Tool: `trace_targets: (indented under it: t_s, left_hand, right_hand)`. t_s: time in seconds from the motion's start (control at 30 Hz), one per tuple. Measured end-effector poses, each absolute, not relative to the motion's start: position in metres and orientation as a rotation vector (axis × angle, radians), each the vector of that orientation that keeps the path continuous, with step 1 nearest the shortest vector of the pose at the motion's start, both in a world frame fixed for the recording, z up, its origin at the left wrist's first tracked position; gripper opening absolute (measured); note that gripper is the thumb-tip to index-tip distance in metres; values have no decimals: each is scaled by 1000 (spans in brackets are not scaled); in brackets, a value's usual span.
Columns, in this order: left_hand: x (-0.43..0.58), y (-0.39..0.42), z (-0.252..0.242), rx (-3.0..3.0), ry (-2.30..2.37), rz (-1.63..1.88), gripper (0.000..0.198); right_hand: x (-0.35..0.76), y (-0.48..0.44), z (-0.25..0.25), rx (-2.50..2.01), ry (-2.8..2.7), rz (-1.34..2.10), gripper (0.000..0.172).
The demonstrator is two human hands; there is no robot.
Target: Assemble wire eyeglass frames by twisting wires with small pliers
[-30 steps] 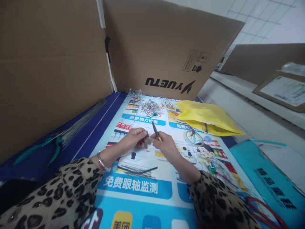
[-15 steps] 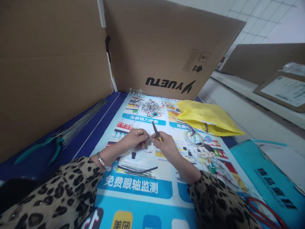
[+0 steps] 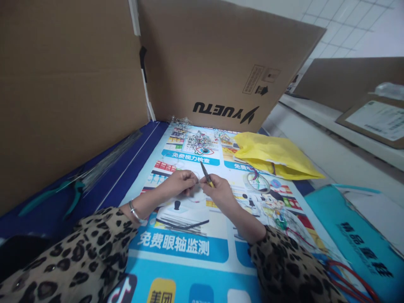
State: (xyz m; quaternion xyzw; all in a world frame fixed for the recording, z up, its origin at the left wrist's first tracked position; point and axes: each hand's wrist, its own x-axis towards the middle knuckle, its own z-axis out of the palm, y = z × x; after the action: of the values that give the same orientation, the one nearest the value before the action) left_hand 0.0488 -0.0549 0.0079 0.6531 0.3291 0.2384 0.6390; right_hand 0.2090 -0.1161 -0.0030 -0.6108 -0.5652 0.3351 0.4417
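Working over a poster-covered worktop point(image 3: 189, 269), facing propped cardboard point(image 3: 221, 63), having a yellow pouch point(image 3: 274, 153) off right; pinching thin wire point(image 3: 198, 175) in left fingers point(image 3: 188, 183), clamping right fingers point(image 3: 206, 189) on a pointed tool point(image 3: 205, 171) above the middle, tilting it slightly leftward since half a second ago, otherwise barely shifting.

Cool, dim light leaves far right wall point(image 3: 375, 40) brightest, left cardboard panel point(image 3: 69, 97) in shadow; wide-angle view stretches near sleeves point(image 3: 63, 265); fine detail looks soft.

Two hands point(image 3: 179, 185), one dark pointed tool point(image 3: 205, 171), one pair of pliers point(image 3: 75, 199), one yellow bag point(image 3: 274, 153)
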Motion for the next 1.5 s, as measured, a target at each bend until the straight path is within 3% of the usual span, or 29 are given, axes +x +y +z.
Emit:
trace_targets:
  t_s: [0.33,0.57,0.83,1.1,1.33,1.5]
  left_hand:
    - [49,-61,14,1488,855,511,14]
    - [48,-52,4,1436,877,739,13]
    - [48,-48,3,1549,970,722,11]
    - [48,-47,5,1730,1046,595,18]
    - [46,-46,5,1842,1048,523,20]
    - [48,-47,8,1854,1073,501,21]
  right_hand:
    - [206,-118,3,-1565,-1541,712,13]
    - [210,-126,11,-1593,-1564,631,16]
    - [194,-149,25,-1644,-2120,659,16]
    - [174,-178,35,-1547,-2635,434,43]
    - [174,-181,31,-1462,-2729,248,20]
    - [175,-181,26,-1423,-2721,212,17]
